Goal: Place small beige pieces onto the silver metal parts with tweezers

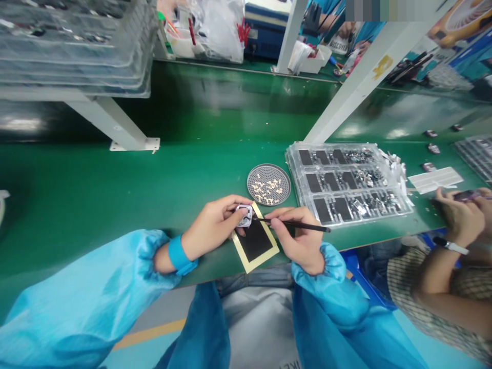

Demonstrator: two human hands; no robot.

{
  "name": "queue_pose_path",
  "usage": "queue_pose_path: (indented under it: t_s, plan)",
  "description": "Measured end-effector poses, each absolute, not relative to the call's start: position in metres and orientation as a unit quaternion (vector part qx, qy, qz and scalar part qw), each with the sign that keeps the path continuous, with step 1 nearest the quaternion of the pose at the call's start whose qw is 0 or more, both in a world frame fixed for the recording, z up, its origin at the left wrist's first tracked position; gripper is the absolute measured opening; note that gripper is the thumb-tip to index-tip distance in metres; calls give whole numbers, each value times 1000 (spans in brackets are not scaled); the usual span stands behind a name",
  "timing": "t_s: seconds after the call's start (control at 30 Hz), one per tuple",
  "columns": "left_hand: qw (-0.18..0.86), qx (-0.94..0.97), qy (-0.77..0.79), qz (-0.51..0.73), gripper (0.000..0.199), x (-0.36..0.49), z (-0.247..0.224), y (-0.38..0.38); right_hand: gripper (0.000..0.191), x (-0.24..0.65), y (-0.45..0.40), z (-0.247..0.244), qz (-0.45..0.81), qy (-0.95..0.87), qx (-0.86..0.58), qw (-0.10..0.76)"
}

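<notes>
My left hand (217, 218) pinches a small squarish silver case (245, 216), which looks like a watch housing, between thumb and fingers. In my right hand (298, 238) are black tweezers (307, 225), held like a pen, with their tip at the right side of the case. Whether the tip grips a part is too small to tell. Below both hands lies a black sheet with a pale yellow border (265, 256). Just beyond them sits a round grey perforated dish (250, 177) with several small cream-coloured pieces on it.
A clear compartment tray (294, 154) with black pads and small parts stands at the right. Stacked plastic trays (142, 66) rest on a shelf, upper left. White metal posts (130, 130) rise from the green bench. At far right are a co-worker's hands (465, 218) and a white strip (436, 179).
</notes>
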State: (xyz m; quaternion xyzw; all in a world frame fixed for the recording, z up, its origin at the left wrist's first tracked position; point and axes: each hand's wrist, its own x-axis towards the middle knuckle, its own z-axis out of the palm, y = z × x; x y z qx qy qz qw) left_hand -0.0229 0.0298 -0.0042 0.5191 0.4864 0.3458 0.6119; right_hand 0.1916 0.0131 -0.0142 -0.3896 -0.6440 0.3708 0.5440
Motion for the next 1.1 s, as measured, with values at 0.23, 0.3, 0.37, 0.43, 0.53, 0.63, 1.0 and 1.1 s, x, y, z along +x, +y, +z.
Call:
queue_pose_path:
  t_s: [0.23,0.3,0.37,0.43,0.53,0.63,1.0,1.1]
  plan:
    - [584,535,488,367,35,-23,3,27,22,192,15,-10,376,-680,-382,500]
    - [578,538,489,371,36,-22,4,26,22,192,15,-10,380,-679,-386,496]
    - [575,539,489,373,37,-22,4,26,21,192,15,-10,384,-678,-388,492]
    - [573,542,488,373,38,-23,3,26,21,192,14,-10,385,-678,-389,492]
    - [568,549,488,372,38,-23,3,26,21,192,14,-10,382,-675,-386,500]
    - [560,556,493,367,38,-24,4,26,22,192,14,-10,379,-677,-384,500]
    - [564,548,483,384,33,-25,5,26,16,194,17,-15,557,-572,-356,486]
    - [585,533,474,386,33,-25,4,28,18,196,17,-12,582,-565,-350,470]
